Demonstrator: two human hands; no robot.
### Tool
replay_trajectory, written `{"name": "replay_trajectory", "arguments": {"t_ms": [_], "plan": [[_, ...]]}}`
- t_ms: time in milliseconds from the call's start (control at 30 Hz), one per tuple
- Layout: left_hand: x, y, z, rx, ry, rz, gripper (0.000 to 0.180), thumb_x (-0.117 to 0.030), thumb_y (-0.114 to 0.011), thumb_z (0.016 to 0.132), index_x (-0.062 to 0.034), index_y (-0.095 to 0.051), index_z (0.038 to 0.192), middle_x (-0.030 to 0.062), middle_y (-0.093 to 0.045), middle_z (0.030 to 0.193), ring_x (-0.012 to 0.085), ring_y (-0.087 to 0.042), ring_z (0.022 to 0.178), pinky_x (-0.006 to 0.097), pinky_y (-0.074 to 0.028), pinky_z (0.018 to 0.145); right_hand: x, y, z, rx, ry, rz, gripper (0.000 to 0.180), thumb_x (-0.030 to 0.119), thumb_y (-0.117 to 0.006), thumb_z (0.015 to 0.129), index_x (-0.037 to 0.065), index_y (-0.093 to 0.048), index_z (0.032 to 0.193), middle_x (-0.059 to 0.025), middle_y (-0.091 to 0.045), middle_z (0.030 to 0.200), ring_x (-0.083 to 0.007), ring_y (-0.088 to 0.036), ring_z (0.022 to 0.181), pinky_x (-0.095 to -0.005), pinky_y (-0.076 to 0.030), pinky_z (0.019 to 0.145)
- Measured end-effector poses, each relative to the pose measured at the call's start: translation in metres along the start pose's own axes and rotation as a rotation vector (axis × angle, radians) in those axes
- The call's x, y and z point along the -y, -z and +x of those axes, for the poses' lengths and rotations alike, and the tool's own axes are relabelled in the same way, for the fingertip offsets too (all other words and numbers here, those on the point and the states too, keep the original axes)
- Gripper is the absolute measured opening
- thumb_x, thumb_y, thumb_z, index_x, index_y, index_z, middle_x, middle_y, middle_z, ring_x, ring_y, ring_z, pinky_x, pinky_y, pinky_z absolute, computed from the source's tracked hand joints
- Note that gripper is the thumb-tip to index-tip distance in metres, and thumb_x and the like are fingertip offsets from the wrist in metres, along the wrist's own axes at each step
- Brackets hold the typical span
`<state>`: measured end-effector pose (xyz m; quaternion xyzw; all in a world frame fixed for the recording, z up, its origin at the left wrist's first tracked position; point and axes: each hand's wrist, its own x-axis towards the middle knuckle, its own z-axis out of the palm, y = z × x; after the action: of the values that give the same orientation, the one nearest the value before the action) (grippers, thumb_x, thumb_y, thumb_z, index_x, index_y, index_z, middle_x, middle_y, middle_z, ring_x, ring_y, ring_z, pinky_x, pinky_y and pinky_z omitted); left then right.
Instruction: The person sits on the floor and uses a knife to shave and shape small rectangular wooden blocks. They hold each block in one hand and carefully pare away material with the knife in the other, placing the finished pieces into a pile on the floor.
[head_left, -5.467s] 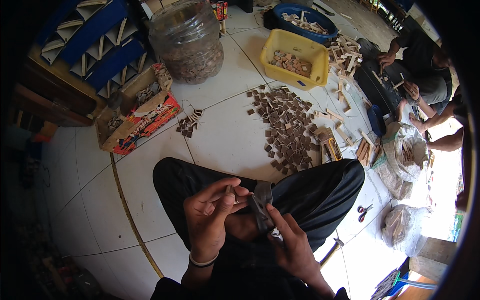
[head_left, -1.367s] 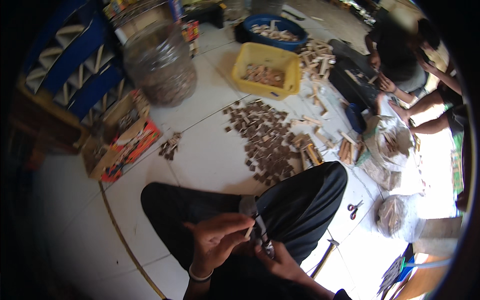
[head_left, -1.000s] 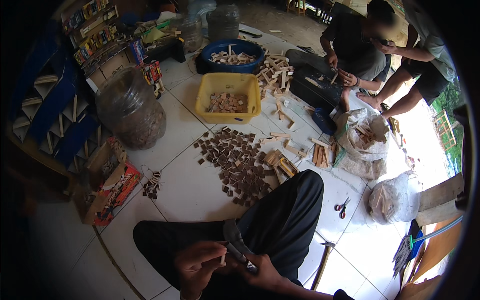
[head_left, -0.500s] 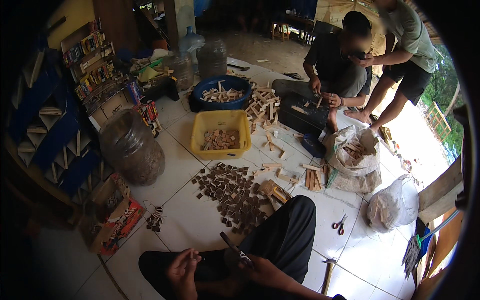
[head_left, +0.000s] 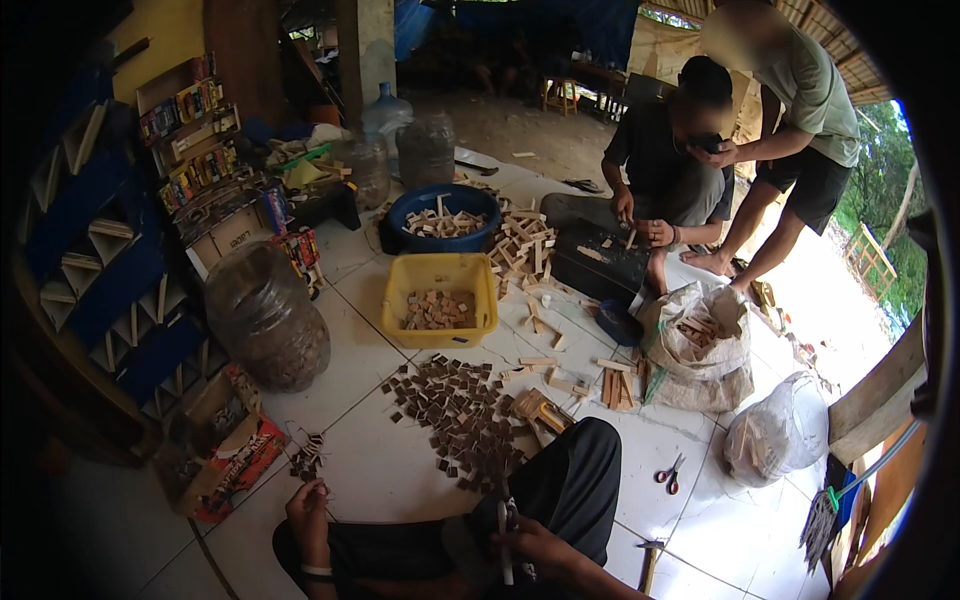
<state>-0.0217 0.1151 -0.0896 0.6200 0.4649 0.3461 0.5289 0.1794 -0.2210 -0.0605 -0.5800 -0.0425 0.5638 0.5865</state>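
My left hand is beside my knee, its fingertips drawn together near a small heap of thin pieces on the tiles. Whatever those fingers pinch is too small to make out. Over my lap, my right hand is closed round a dark hand tool with pale parts on its handle; its exact kind is unclear. Just beyond my legs, many small dark square pieces lie spread out. A stapler-like or boxed yellow-and-brown item lies against their right side.
A yellow basin and blue tub hold wood pieces. Scissors and a hammer lie right; a red box stands left. A sack stands near a seated co-worker and a person bending over.
My left hand has moved left from over my lap toward the small heap. My right hand still holds the tool, which has turned more upright. The view has shifted slightly.
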Motion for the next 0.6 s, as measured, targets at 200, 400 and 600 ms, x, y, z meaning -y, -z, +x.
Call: {"name": "replay_trajectory", "arguments": {"t_ms": [200,400,600], "plan": [[0.062,0.010,0.084,-0.065,-0.058,0.534,0.017,-0.008,-0.068,0.092,0.0027,-0.081,0.093,0.0160,-0.078,0.082,0.0252,-0.076,0.076,0.036,-0.060,0.074,-0.012,-0.001,0.001,-0.026,0.086,0.165,0.061,0.009,-0.066,0.102,0.009,-0.036,0.155,-0.0126,-0.068,0.120,-0.0232,-0.069,0.108,-0.0388,-0.059,0.093],[0.107,0.013,0.102,-0.066,-0.032,0.445,0.020,-0.001,-0.061,0.087,0.0046,-0.080,0.084,0.0184,-0.076,0.078,0.0284,-0.077,0.069,0.036,-0.065,0.064,-0.020,0.005,-0.002,0.035,0.074,0.287,0.076,0.005,-0.060,0.105,0.014,-0.017,0.167,-0.0192,-0.063,0.140,-0.0311,-0.065,0.127,-0.0428,-0.056,0.104],[0.126,0.018,0.112,-0.201,0.009,0.315,0.011,0.005,-0.066,0.087,0.0054,-0.076,0.092,0.0177,-0.076,0.089,0.0288,-0.077,0.070,0.037,-0.065,0.060,-0.012,0.001,-0.013,0.042,0.049,0.317,0.077,0.008,-0.060,0.105,0.017,-0.015,0.167,-0.0175,-0.062,0.142,-0.0292,-0.064,0.129,-0.0433,-0.057,0.103]]}}
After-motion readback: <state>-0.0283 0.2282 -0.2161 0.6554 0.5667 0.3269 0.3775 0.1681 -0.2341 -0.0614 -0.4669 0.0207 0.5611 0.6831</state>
